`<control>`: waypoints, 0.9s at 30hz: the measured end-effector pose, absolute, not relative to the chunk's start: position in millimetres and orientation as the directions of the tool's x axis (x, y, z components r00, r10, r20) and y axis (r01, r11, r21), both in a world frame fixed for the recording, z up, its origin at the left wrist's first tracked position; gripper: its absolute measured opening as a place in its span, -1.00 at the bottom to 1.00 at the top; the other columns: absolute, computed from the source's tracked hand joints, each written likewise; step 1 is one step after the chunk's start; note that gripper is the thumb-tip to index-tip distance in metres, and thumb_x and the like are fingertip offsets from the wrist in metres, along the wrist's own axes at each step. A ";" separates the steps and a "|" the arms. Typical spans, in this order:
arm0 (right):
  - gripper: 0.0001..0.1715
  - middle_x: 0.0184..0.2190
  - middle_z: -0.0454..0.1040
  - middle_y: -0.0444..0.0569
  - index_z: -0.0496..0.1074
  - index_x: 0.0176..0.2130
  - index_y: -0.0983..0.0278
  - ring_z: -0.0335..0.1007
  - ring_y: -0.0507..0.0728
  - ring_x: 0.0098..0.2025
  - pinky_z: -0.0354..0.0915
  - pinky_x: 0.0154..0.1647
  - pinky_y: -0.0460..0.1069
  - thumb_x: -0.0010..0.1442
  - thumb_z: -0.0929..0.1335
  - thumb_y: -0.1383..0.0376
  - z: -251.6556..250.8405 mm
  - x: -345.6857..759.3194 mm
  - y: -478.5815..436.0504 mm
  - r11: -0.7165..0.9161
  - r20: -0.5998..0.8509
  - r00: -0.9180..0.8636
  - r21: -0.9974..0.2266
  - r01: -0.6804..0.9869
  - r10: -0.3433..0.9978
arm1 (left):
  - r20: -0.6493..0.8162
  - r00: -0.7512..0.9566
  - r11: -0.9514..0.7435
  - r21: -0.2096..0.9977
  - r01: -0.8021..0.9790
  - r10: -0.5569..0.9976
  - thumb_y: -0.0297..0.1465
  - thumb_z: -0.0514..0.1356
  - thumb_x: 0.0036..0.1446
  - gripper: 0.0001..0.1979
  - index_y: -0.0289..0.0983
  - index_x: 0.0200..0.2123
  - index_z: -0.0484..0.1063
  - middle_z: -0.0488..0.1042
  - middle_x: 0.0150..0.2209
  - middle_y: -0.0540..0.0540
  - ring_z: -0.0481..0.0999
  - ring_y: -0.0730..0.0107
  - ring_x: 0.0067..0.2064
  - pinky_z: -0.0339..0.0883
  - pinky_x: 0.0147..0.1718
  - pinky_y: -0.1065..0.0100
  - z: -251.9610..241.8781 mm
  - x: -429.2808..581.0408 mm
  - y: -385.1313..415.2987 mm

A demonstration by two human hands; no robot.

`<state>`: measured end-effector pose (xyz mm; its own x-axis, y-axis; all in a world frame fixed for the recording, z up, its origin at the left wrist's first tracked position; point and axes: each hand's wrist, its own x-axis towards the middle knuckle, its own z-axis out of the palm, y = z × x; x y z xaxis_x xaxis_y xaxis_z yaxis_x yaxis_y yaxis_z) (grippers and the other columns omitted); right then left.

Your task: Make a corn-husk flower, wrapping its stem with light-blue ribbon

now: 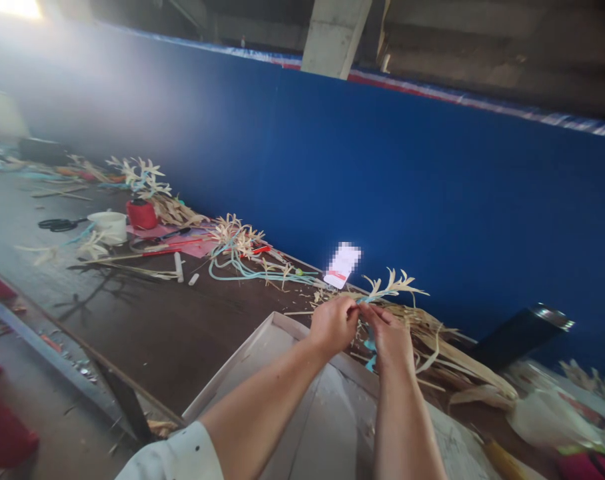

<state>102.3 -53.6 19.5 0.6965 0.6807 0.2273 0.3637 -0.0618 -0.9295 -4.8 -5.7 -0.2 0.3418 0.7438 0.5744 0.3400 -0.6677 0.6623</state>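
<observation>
My left hand [334, 324] and my right hand [390, 333] meet above the far edge of a shallow cardboard tray [247, 357]. Both are closed, fingers pinched on a stem wrapped in light blue. From the pinch a spray of pale dried-husk flowers [395, 285] sticks out to the right. Beyond and right of my hands lies a heap of dried husk strips [447, 340]. Bits of light blue material [370, 353] show between my forearms. My fingers hide the stem's gripped part.
Left on the dark table [182, 333] lie finished-looking husk flowers with blue stems [237, 240], a white cup [107, 228], a red thread spool [141, 215] and black scissors [60, 225]. A dark flask [525, 337] lies at right. A blue panel [382, 180] borders the table's back.
</observation>
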 end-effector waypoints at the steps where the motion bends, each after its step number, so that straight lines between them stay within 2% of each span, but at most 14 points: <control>1: -0.53 -0.43 0.53 -0.02 0.55 -0.32 0.30 0.41 0.22 -0.26 0.24 -0.29 -0.01 -0.18 0.43 0.03 20.9 101.8 -54.1 -0.064 0.232 0.693 -0.926 0.372 0.683 | 0.576 0.341 -0.669 0.664 0.334 0.743 -0.35 0.01 0.12 -0.81 -0.25 -0.44 0.38 0.45 -0.42 -0.03 0.37 0.44 -0.39 0.07 -0.44 0.44 0.3 -5.1 -5.7; 6: -0.51 -0.46 0.53 -0.02 0.55 -0.31 0.31 0.42 0.21 -0.28 0.24 -0.27 -0.01 -0.16 0.42 0.02 24.2 100.8 -55.7 -0.049 0.249 0.673 -0.919 0.391 0.697 | 0.580 0.335 -0.667 0.689 0.284 0.742 -0.37 0.03 0.10 -0.82 -0.25 -0.45 0.38 0.45 -0.43 -0.01 0.37 0.45 -0.39 0.10 -0.42 0.45 1.0 -5.8 -4.9; 10: -0.49 -0.50 0.52 -0.01 0.55 -0.33 0.33 0.42 0.20 -0.34 0.25 -0.33 -0.01 -0.17 0.41 -0.01 26.2 101.1 -57.8 -0.026 0.282 0.678 -0.913 0.406 0.678 | 0.531 0.380 -0.615 0.776 0.140 0.757 -0.36 0.05 0.08 -0.82 -0.26 -0.44 0.42 0.47 -0.41 -0.01 0.39 0.47 -0.38 0.14 -0.41 0.47 3.6 -5.8 -1.7; 15: -0.45 -0.53 0.52 0.00 0.55 -0.35 0.34 0.41 0.19 -0.41 0.25 -0.39 -0.01 -0.17 0.40 -0.06 26.3 104.5 -59.6 -0.065 0.275 0.686 -0.902 0.426 0.673 | 0.414 0.510 -0.431 0.898 -0.091 0.754 -0.31 0.07 0.07 -0.77 -0.32 -0.42 0.46 0.48 -0.44 -0.03 0.37 0.51 -0.42 0.17 -0.43 0.50 6.1 -5.5 5.8; 20: -0.45 -0.49 0.53 0.01 0.53 -0.31 0.35 0.42 0.20 -0.37 0.27 -0.34 0.00 -0.12 0.39 -0.05 23.9 107.0 -58.0 -0.059 0.246 0.655 -0.912 0.407 0.715 | 0.212 0.631 -0.180 0.977 -0.114 0.747 -0.18 0.11 0.02 -0.66 -0.37 -0.39 0.46 0.45 -0.50 -0.03 0.19 0.63 -0.60 0.05 -0.61 0.51 1.0 -4.7 12.9; 23: -0.47 -0.48 0.53 0.01 0.52 -0.29 0.35 0.41 0.19 -0.36 0.27 -0.32 0.00 -0.10 0.39 -0.02 25.0 106.2 -58.1 -0.066 0.250 0.639 -0.902 0.428 0.727 | 0.141 0.665 -0.044 0.986 -0.160 0.733 -0.14 0.15 -0.04 -0.63 -0.35 -0.36 0.44 0.46 -0.44 -0.05 0.15 0.66 -0.61 0.01 -0.65 0.53 -0.1 -5.3 13.3; 27: -0.49 -0.46 0.53 0.03 0.53 -0.30 0.36 0.42 0.19 -0.35 0.27 -0.31 0.00 -0.10 0.39 0.00 26.3 105.3 -59.0 -0.047 0.272 0.602 -0.887 0.459 0.751 | 0.083 0.669 0.040 0.985 -0.166 0.738 -0.13 0.21 -0.12 -0.62 -0.34 -0.35 0.44 0.45 -0.45 -0.04 0.16 0.67 -0.59 -0.02 -0.66 0.56 0.2 -6.5 13.6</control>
